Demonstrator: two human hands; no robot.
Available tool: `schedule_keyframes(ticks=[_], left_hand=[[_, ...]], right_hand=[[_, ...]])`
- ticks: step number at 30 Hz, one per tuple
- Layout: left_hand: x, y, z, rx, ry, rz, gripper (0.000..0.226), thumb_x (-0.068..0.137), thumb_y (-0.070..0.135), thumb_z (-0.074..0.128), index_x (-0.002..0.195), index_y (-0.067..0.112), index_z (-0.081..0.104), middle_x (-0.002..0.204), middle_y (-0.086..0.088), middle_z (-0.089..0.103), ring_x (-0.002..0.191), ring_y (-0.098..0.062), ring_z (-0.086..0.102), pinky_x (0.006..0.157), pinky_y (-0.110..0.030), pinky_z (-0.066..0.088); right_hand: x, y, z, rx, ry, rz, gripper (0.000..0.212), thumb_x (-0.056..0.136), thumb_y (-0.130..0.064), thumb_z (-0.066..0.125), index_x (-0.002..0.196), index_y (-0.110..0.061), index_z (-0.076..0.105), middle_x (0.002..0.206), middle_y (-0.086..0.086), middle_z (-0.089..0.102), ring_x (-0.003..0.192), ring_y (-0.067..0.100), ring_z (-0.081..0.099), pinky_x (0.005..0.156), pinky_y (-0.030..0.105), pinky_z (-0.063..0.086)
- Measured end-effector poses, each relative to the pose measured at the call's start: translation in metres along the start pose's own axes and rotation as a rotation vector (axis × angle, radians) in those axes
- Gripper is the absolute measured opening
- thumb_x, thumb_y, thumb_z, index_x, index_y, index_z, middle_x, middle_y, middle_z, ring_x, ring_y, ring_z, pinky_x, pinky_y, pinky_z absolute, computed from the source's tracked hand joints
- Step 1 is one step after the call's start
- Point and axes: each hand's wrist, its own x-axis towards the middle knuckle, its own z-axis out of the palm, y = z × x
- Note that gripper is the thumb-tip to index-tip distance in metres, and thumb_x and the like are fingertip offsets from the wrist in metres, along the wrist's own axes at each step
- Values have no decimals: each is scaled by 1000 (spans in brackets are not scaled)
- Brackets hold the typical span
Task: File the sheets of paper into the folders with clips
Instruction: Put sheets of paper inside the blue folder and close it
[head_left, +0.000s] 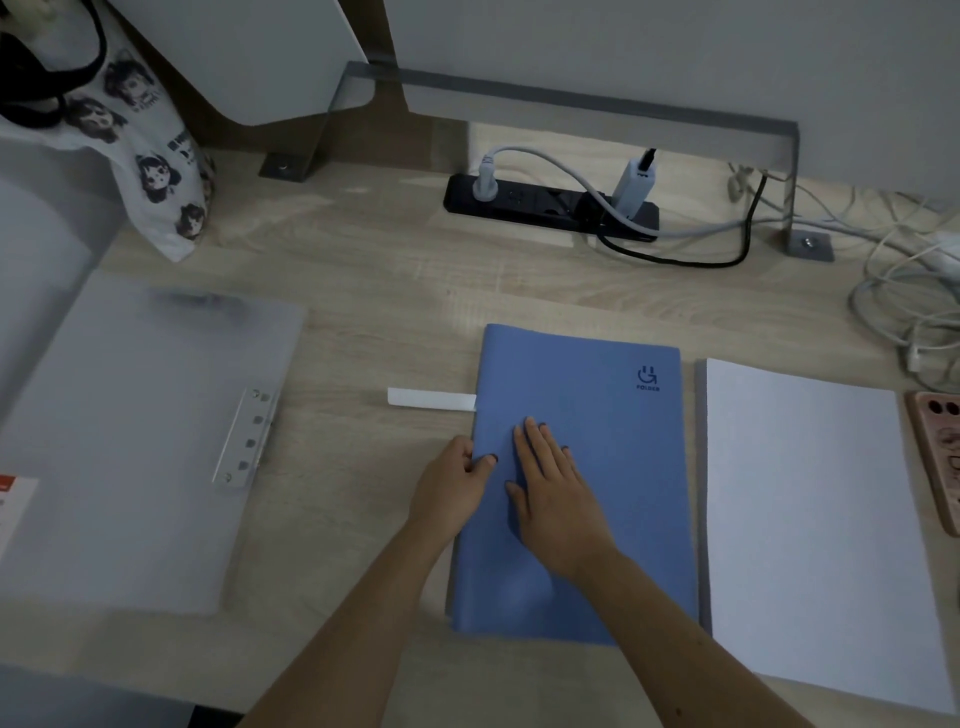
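A closed blue folder (597, 447) lies flat in the middle of the wooden desk (363, 270). My left hand (454, 486) grips its left spine edge, thumb on the cover. Flat on the cover beside it rests my right hand (553, 491), fingers spread and holding nothing. A white strip (431, 400) sticks out from the folder's left edge. To the right lies a stack of white paper sheets (810, 525). At the left lies an open translucent folder (135, 447) with a metal clip (244, 439) along its right side.
A black power strip (524, 205) with plugs and cables sits at the back. Tangled white cables (914, 301) lie at the right edge, above a phone (937, 457). A printed tote bag (150, 171) hangs at the back left. Grey metal brackets (795, 182) stand behind.
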Motion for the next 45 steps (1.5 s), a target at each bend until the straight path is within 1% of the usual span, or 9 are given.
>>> schedule_keyframes(ticks=[6,12,19,24,29,33,36,42,45], left_hand=[[-15,3,5,-262,54,-13,19,93,23,51,96,5,56,91,-13,67,81,-25,64,71,-35,52],[-29,-5,-23,-387,71,-14,17,92,20,52,92,4,57,87,-8,65,74,-14,62,55,-11,48],[-41,-14,-44,-511,31,-25,13,92,19,53,91,8,60,90,-3,68,82,-16,66,66,-19,50],[-39,-10,-43,-309,123,-20,22,94,27,46,82,10,54,79,-4,55,73,-18,54,66,-26,40],[-30,-12,-53,528,625,307,54,84,50,45,113,5,53,112,-19,53,103,-32,48,92,-43,40],[-19,-10,-75,731,481,407,78,79,74,24,106,8,56,103,-11,63,103,-27,55,111,-42,15],[-18,-1,-81,719,354,310,74,69,84,20,78,17,47,83,-4,60,84,-28,56,83,-38,38],[-25,16,-69,343,265,95,46,79,62,52,82,17,46,78,2,54,76,-21,54,60,-32,34],[-27,15,-55,84,198,9,36,85,54,52,80,19,49,75,7,55,72,-15,55,63,-30,42]], right_hand=[[-3,3,-16,266,0,87,60,97,-30,36,147,-16,6,152,-7,-9,142,9,-6,119,34,4],[-48,43,-50,626,330,704,68,82,-30,66,139,-13,33,145,14,33,132,33,33,108,43,30],[-76,37,-78,1512,-114,672,33,82,-25,63,114,-18,60,105,7,73,91,28,70,69,36,58],[-77,30,-84,1488,-18,614,31,80,-19,63,112,-18,62,101,5,74,90,27,70,71,37,57],[-87,30,-93,1504,-26,590,34,81,-18,62,114,-15,62,106,9,72,94,30,69,75,38,57],[-94,33,-102,1471,-8,585,26,83,-16,59,108,-14,64,102,8,73,89,28,71,65,32,59],[-98,37,-102,1461,6,594,25,83,-16,59,107,-14,64,98,6,74,86,27,71,62,31,59],[-103,36,-101,1477,33,559,69,46,-40,83,109,-18,64,102,6,73,90,29,70,62,32,58],[-104,34,-102,1494,68,558,40,70,-27,75,108,-18,64,99,4,74,86,26,71,60,30,58]])
